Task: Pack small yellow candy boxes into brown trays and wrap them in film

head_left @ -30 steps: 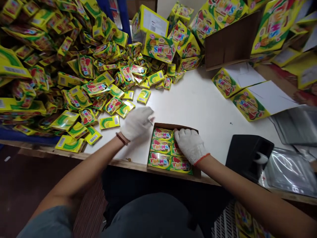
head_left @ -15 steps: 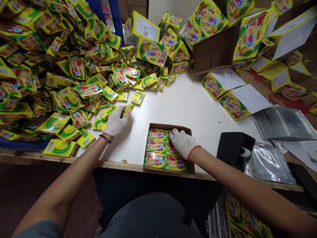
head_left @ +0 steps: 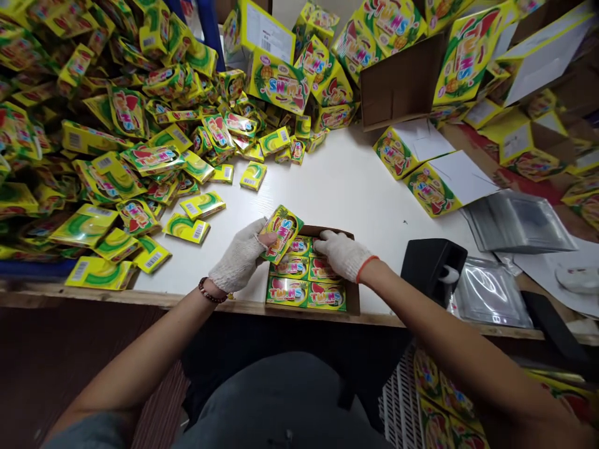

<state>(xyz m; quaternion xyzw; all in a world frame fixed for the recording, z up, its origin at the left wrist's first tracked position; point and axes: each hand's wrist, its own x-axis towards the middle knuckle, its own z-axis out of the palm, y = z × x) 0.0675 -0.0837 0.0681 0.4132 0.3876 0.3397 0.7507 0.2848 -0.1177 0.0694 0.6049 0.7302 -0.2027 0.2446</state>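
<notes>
My left hand [head_left: 241, 257], in a white knit glove, grips a small yellow-green TWINS packet [head_left: 282, 234]. It holds the packet tilted, just over the upper left edge of a shallow brown cardboard box [head_left: 354, 300]. Two columns of matching packets [head_left: 287, 292] lie face up in that box. My gloved right hand [head_left: 344, 254] reaches into its upper right part, fingers bent down and closed over the packets there. Its fingertips are partly hidden, and I cannot make out what they hold. A few loose packets [head_left: 188, 228] lie left of my left hand.
A large heap of loose packets [head_left: 154, 156] covers the left side. Printed cartons [head_left: 281, 81], some open, stand along the back and right. A black dispenser-like object [head_left: 428, 271] and clear plastic trays [head_left: 491, 293] sit right of the box, on the white table [head_left: 327, 178].
My left hand has picked up a packet from beside the heap and brought it right to the box. My right hand stays in the box. The view has shifted slightly.
</notes>
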